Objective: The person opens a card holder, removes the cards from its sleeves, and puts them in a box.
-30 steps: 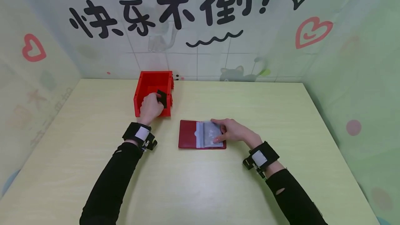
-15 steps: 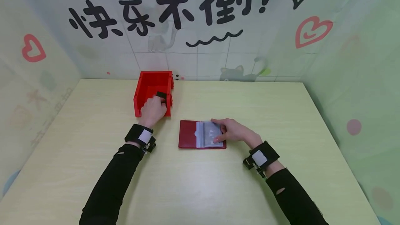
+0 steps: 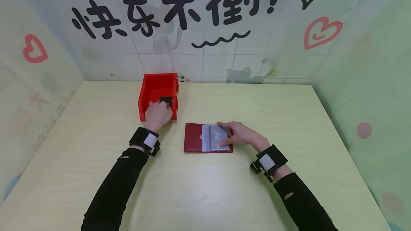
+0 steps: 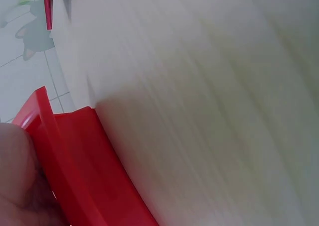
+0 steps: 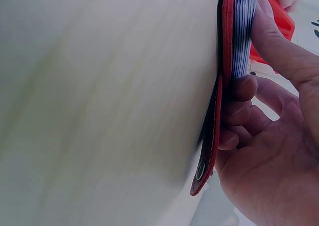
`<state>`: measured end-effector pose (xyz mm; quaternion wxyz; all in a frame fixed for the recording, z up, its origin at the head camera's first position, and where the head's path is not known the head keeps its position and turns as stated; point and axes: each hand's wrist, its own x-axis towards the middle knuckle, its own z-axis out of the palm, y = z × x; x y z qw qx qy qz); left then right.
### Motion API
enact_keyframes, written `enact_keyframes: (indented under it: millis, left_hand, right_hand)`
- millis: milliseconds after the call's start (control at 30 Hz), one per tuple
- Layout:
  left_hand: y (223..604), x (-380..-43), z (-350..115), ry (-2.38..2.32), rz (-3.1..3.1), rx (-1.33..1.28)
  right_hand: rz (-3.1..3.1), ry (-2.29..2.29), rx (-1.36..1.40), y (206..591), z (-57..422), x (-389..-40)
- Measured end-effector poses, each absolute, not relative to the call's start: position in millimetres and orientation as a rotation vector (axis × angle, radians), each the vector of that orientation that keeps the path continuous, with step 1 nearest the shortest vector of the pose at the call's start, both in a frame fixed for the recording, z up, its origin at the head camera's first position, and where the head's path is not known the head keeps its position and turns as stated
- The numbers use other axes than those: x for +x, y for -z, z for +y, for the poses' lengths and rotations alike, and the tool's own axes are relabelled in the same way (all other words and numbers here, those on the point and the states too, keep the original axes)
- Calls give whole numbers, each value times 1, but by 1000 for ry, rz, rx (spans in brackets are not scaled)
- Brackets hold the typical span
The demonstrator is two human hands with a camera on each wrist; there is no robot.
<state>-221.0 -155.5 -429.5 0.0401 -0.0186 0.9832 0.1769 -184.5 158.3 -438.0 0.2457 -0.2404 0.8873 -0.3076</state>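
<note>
At the back left, my left hand (image 3: 158, 114) reaches over the front of a red plastic bin (image 3: 159, 85), its fingers curled at a flat black card-like piece (image 3: 166, 100) by the right wall. The fingertips are hidden. In the left wrist view, part of the hand (image 4: 14, 169) shows behind the bin's wall (image 4: 92, 169). A dark red card holder (image 3: 193, 138) lies spread on the table, its clear sleeves (image 3: 212, 139) marked "VIP". My right hand (image 3: 241, 134) holds its right side: the thumb (image 5: 279, 47) presses the sleeves while bent fingers touch their edge.
A strap with a metal snap (image 5: 200, 170) sticks out from the card holder. The pale wooden table (image 3: 205, 191) meets printed fabric walls (image 3: 205, 63) at the back and sides.
My left hand has come down and slightly right inside the bin, and the black piece has sunk lower with it. The right hand and the card holder stay in place.
</note>
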Motion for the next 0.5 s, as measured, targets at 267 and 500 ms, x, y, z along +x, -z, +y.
enact_keyframes:
  millis: [267, 500]
  left_hand:
    - [427, -219, -155, -516, 3026, -42]
    - [429, -219, -156, -619, 3072, -13]
  right_hand:
    - [2417, 836, -656, 436, 159, -185]
    - [2409, 831, -647, 434, 160, -186]
